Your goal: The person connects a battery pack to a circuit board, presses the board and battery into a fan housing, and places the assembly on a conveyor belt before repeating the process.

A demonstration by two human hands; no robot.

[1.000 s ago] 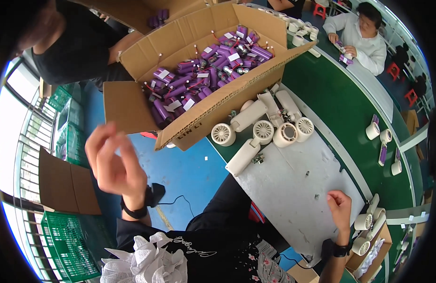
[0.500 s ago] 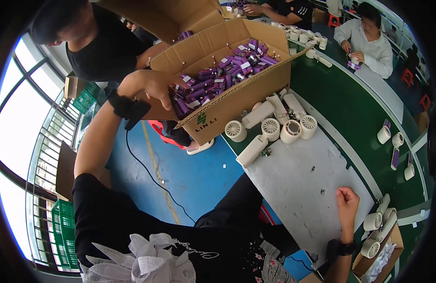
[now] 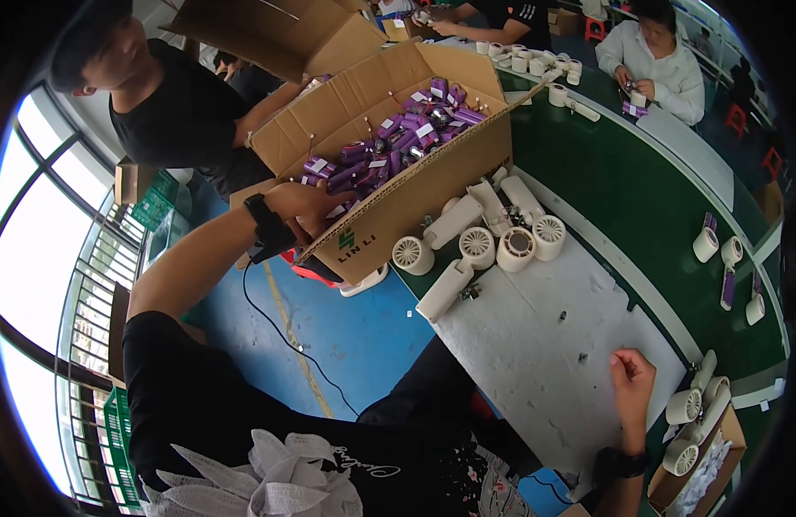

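My left hand [image 3: 305, 207] is inside the near left corner of an open cardboard box [image 3: 432, 194], over purple-wrapped battery packs [image 3: 363, 159] with white labels and short wires. The box wall and the packs hide part of its fingers, so a grip cannot be made out. My right hand [image 3: 632, 379] rests at the right side of the grey work board [image 3: 536, 345], fingers curled in and no object showing. Between the hands, beside the box, lies a cluster of white handheld-fan housings [image 3: 477, 248] with round grilled heads.
More white housings [image 3: 684, 405] lie at the right above a small carton [image 3: 717, 465]. A green conveyor belt [image 3: 605, 181] curves along the far side, carrying a few fan parts [image 3: 706, 245]. Co-workers stand or sit at the far left and far side. A black cable [image 3: 286, 340] hangs left.
My left hand has moved down and right, deeper into the box corner. The view has shifted slightly. My right hand stays at the board's right side.
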